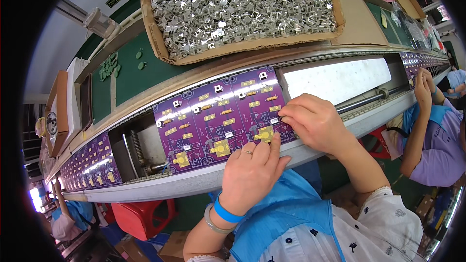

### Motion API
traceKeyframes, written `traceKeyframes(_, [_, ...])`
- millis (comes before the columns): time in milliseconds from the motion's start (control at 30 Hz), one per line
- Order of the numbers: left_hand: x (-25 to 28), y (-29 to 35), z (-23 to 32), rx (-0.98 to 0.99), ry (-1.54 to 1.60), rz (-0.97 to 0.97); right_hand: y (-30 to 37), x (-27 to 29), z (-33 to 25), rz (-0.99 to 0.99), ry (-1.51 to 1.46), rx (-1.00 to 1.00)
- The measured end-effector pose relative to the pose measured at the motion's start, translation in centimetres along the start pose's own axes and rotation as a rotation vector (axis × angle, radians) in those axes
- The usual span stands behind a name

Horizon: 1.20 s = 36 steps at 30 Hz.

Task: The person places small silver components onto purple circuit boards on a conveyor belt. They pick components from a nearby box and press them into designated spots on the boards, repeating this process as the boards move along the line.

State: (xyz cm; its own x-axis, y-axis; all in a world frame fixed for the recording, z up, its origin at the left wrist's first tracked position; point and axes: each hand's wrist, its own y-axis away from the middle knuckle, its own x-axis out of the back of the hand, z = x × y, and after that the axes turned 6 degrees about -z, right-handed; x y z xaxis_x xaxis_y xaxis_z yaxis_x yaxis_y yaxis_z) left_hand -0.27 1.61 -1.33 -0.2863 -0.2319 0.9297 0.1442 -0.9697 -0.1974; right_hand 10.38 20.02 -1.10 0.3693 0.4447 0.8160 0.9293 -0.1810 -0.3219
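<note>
A purple circuit board panel [201, 102] lies on the conveyor rails in front of me, carrying small white-and-black square parts, orange-banded resistors and yellow pads. Over its right end my right hand [315, 121] is closed in a pinch, its fingertips at the board. Whatever sits between those fingertips is too small and covered to make out. My left hand [252, 172] rests at the panel's near edge. Its index finger reaches onto the board beside a yellow pad [265, 134], and the thumb stands apart. The palm is hidden. A small silvery piece [275, 120] shows by the right fingertips.
Beyond the conveyor stands a cardboard box [252, 43] heaped with small metal clips [242, 9]. Green disc-like parts [109, 66] lie at the back left. More boards [92, 165] sit farther along the line. A co-worker's hands [423, 87] work at right; red stools [141, 216] stand below.
</note>
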Motion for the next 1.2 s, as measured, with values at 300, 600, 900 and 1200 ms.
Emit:
traceKeyframes(300, [0.0,0.0,0.1,0.008,0.038,0.011,-0.1,-0.4,-0.2,-0.013,0.041,0.020])
traceKeyframes(600, [0.8,0.5,-0.2,0.078,0.262,0.017,0.8,0.0,-0.6,-0.012,-0.055,-0.123])
traceKeyframes(900, [2.2,3.9,3.3,0.396,1.605,0.118,1.9,1.2,-9.0,-0.166,-0.397,-0.045])
traceKeyframes(1200, [1.9,4.3,3.5,0.418,1.708,0.304,1.9,0.3,-9.5,-0.061,-0.636,-0.095])
